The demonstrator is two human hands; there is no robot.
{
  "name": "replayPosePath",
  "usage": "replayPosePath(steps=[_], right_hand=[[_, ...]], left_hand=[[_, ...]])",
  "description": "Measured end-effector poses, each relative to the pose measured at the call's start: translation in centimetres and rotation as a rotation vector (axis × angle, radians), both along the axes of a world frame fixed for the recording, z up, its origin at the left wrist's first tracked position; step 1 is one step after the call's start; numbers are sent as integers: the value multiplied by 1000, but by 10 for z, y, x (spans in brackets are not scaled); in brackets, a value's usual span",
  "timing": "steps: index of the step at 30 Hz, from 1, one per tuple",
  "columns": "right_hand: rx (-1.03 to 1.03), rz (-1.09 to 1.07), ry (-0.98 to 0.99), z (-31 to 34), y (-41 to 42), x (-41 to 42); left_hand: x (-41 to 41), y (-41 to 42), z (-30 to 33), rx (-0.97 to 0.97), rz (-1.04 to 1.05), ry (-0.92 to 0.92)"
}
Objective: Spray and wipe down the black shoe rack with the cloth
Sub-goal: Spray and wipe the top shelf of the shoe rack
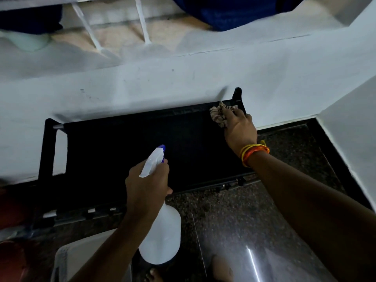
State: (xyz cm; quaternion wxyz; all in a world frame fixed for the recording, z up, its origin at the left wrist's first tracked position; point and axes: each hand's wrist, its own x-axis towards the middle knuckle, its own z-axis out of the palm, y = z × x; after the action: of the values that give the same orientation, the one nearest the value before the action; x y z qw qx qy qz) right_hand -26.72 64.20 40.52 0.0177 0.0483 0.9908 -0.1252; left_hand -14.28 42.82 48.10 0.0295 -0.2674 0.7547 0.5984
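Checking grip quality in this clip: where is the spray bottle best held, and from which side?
By the narrow neck under the trigger head, coming from behind, as the left hand does. The spray bottle widens below, so the neck suits curled fingers and the nozzle points at the shoe rack.

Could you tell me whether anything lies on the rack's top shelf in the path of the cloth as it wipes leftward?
Nothing visible does. The right hand presses the cloth at the far right corner of the black shoe rack, whose dark top looks bare. The spray bottle, gripped by the left hand, hovers over its near edge.
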Motion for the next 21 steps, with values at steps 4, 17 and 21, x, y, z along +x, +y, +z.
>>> replayPosePath(steps=[4, 17, 21], right_hand=[[62, 15, -60, 4, 0, 24], [74, -40, -49, 3, -3, 93], [35, -76, -62, 6, -33, 97]], left_hand=[[1, 7, 2, 15, 25, -21], [14, -3, 8, 43, 2, -38], [22, -18, 9, 64, 7, -29]])
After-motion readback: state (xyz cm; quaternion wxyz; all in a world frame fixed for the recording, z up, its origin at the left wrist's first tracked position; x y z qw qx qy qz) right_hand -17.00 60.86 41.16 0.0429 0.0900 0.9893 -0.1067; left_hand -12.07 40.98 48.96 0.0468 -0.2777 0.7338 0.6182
